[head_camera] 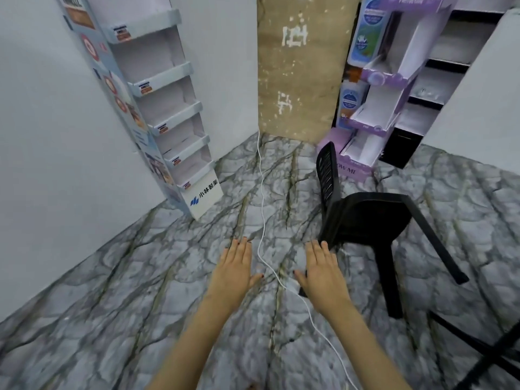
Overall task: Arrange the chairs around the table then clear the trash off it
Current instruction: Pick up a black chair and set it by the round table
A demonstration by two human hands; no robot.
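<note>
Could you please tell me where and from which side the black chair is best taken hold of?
Take the black chair by the top edge of its slatted backrest, from behind. The backrest's rear faces the right hand, which hovers nearest; the seat and legs extend away to the right.

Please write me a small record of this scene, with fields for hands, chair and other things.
left hand: open, fingers straight, holds nothing
right hand: open, fingertips close to black chair, contact unclear
black chair: on floor, right of both hands
white cable: on floor, passes between the hands
white display stand: at the left
purple display stand: behind the chair
</note>
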